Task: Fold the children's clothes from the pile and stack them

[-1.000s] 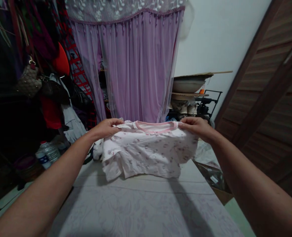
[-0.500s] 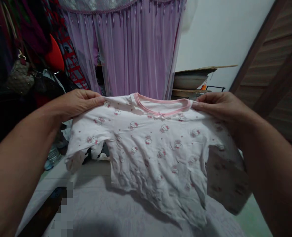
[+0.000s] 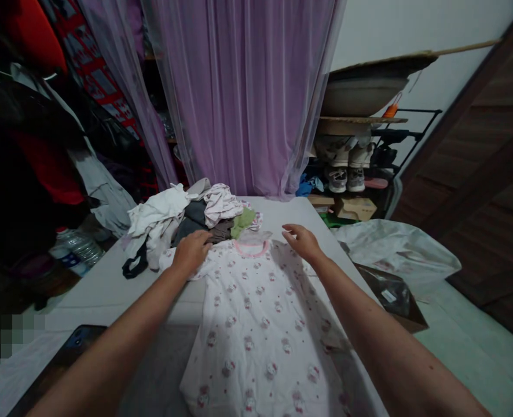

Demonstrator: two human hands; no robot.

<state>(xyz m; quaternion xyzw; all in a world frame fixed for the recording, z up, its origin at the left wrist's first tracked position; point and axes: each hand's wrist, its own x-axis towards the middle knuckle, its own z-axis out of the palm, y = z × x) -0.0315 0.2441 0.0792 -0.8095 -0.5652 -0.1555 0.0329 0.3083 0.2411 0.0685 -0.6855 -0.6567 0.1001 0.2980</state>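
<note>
A pink-collared white garment (image 3: 260, 324) printed with Hello Kitty heads is being laid flat on the bed (image 3: 89, 307), collar toward the far edge. Its shoulder is being pressed by the open left hand (image 3: 191, 252); the open right hand (image 3: 302, 242) is being held apart, contact unclear. A clothes pile (image 3: 187, 217) is being left beside the collar.

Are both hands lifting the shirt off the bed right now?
No, the shirt lies flat on the bed, left hand resting at its shoulder, right hand open beside the collar.

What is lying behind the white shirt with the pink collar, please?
Behind the white shirt lies a pile of clothes, with white, grey and green pieces; what is beneath the pile is covered.
</note>
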